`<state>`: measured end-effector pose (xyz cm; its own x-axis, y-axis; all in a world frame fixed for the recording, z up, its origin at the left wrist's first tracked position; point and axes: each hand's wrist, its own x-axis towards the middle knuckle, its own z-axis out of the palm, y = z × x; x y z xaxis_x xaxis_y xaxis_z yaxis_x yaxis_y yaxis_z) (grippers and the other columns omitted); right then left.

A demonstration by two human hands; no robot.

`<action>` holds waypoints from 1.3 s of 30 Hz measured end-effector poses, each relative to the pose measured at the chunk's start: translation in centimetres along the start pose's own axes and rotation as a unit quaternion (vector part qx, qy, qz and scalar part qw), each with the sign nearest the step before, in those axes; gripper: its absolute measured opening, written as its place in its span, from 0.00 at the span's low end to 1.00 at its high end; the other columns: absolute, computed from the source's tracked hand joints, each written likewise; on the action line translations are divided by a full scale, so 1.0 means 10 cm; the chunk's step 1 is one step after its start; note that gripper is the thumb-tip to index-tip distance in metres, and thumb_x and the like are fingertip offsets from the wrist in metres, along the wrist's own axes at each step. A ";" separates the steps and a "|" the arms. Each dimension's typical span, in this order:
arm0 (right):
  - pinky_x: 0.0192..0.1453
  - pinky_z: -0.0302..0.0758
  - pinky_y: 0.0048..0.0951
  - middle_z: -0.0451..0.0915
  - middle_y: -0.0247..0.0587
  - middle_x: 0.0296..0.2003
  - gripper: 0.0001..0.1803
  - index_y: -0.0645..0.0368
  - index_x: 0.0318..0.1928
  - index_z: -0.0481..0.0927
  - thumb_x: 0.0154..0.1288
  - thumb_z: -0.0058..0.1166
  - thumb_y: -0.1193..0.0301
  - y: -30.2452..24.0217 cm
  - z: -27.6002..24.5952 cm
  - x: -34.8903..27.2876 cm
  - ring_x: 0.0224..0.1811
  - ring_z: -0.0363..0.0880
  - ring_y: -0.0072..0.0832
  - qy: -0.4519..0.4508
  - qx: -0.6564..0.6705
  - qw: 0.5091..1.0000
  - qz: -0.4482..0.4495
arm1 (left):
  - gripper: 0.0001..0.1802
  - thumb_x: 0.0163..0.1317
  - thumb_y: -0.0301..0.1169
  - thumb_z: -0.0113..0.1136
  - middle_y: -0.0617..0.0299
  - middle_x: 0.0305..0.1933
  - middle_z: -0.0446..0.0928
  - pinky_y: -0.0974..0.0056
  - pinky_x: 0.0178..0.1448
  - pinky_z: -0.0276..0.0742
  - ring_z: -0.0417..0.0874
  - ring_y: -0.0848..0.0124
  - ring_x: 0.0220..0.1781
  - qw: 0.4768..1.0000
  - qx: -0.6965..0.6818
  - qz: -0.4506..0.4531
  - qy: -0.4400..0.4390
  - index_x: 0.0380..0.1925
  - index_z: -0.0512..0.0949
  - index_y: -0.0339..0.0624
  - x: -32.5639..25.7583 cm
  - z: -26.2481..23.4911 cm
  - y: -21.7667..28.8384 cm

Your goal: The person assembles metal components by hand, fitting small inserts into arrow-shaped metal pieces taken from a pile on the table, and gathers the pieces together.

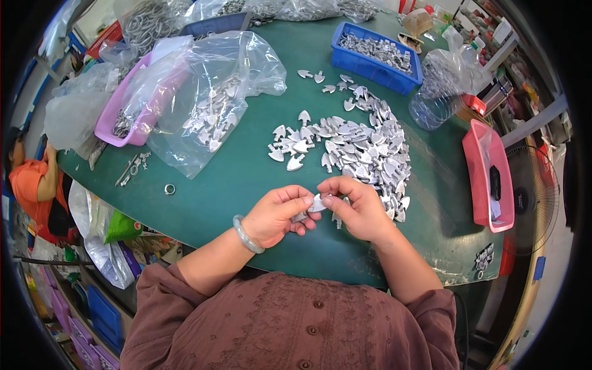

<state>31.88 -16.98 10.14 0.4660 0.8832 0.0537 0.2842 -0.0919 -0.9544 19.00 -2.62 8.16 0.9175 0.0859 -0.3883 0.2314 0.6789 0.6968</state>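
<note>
Both hands meet over the near middle of the green table. Between their fingertips is a small silver, arrowhead-shaped metal piece. My left hand, with a pale bangle at the wrist, pinches it from one side, and more silver metal shows under its curled fingers. My right hand grips the same piece between thumb and forefinger. Just beyond the hands spreads a loose pile of similar metal pieces, partly hidden by my right hand.
A clear plastic bag of such pieces lies left, against a pink-purple basket. A blue bin of small metal parts stands at the back. To the right are a pink basket and a fan. A person in orange is far left.
</note>
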 end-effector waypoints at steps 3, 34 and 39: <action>0.40 0.70 0.25 0.77 0.38 0.32 0.09 0.62 0.40 0.76 0.58 0.52 0.75 0.01 -0.02 -0.01 0.35 0.74 0.24 -0.009 0.038 0.999 0.024 | 0.05 0.63 0.29 0.49 0.57 0.30 0.77 0.72 0.28 0.75 0.79 0.71 0.27 0.999 -0.027 -0.023 -0.017 0.35 0.72 0.40 0.00 0.02 0.00; 0.45 0.71 0.23 0.78 0.39 0.35 0.11 0.66 0.44 0.75 0.60 0.45 0.79 0.06 -0.14 -0.06 0.40 0.76 0.22 -0.017 0.153 0.988 0.025 | 0.10 0.57 0.22 0.55 0.62 0.38 0.71 0.72 0.35 0.77 0.78 0.72 0.37 0.994 -0.066 -0.007 -0.088 0.39 0.70 0.41 0.12 0.05 -0.12; 0.43 0.72 0.23 0.77 0.40 0.36 0.10 0.65 0.42 0.76 0.60 0.46 0.80 0.08 -0.18 -0.06 0.38 0.77 0.24 0.032 0.115 0.993 -0.008 | 0.17 0.53 0.19 0.58 0.66 0.36 0.70 0.71 0.37 0.77 0.78 0.74 0.36 0.998 -0.038 0.029 -0.041 0.44 0.71 0.41 0.08 0.18 -0.07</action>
<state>33.33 -18.35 9.82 0.5177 0.8517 0.0817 0.0972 0.0363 -0.9946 20.18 -4.39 8.45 0.9529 0.0688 -0.2955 0.1547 0.7275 0.6684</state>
